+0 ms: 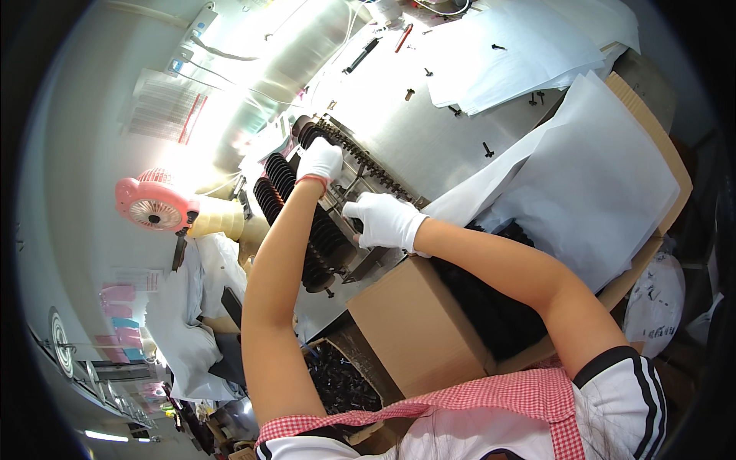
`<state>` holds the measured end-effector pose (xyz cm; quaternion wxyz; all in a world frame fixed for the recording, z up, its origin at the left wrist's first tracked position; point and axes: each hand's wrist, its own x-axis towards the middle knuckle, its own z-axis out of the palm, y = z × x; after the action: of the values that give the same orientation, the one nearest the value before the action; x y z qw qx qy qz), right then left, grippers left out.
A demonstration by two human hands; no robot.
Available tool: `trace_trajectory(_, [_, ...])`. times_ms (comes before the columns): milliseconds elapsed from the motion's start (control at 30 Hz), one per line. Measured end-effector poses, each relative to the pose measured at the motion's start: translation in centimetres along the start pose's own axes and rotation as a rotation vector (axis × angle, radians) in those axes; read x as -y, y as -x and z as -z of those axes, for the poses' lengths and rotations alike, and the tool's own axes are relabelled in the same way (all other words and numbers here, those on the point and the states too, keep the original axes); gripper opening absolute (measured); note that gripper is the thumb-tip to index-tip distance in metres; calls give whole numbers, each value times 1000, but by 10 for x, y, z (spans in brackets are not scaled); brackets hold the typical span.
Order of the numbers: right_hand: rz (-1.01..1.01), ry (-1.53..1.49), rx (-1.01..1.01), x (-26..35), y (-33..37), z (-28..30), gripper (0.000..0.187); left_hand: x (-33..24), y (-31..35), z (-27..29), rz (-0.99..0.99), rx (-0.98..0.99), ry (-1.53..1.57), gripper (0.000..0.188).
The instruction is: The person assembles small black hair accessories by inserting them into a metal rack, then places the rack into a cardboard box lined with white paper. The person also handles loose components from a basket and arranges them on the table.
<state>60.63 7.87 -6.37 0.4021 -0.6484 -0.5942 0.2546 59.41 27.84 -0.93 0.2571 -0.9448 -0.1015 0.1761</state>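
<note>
My left hand [320,162], in a white glove with a red band at the wrist, is closed at the far end of the rows of black discs [277,170]. Its fingers are bent, and whatever they hold is hidden. Just right of it and nearer, my right hand [386,221], also white-gloved, hovers over a metal fixture [360,178]. The thumb and forefinger curl around a small dark spot that I cannot make out. Along the fixture's far right side runs a toothed metal rail [373,167]. More black discs [328,241] line its near left side.
An open cardboard box [418,326] with white sheets [583,184] and black contents sits at right. Below lies a box of small black parts [337,379]. Loose screw-like parts [487,149], a red pen [404,38] and papers [514,61] lie on the metal table. A pink fan [157,201] stands left.
</note>
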Motion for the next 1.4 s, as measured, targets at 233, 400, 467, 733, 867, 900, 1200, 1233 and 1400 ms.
trace_trajectory(233, [45, -284, -551, 10, -12, -15, 76, -22, 80, 39, 272, 107, 548, 37])
trace_trajectory(400, [74, -346, -455, 13, -14, -10, 68, -6, 105, 58, -107, 405, 954, 36])
trace_trajectory(467, [73, -281, -451, 12, -15, -6, 55, 19, 105, 61, 94, 593, 1464, 37])
trace_trajectory(733, [118, -86, -369, -4, -18, -11, 49, 63, 15, -5, 364, -250, 523, 77])
trace_trajectory(867, [186, -94, -342, -12, -21, -18, 44, 60, -22, -43, 424, -171, 717, 71])
trace_trajectory(900, [186, -92, -339, -12, -22, -20, 43, 57, -27, -50, 448, -206, 693, 68])
trace_trajectory(1200, [-29, -146, -400, -6, -22, -16, 46, 21, -16, -9, 607, -46, 424, 41])
trace_trajectory(1233, [-51, -188, -452, -6, -24, -16, 47, 15, -4, 2, 582, 47, 373, 36])
trace_trajectory(1400, [66, -268, -586, -6, -28, -15, 67, -14, 77, 31, 338, 68, 709, 35])
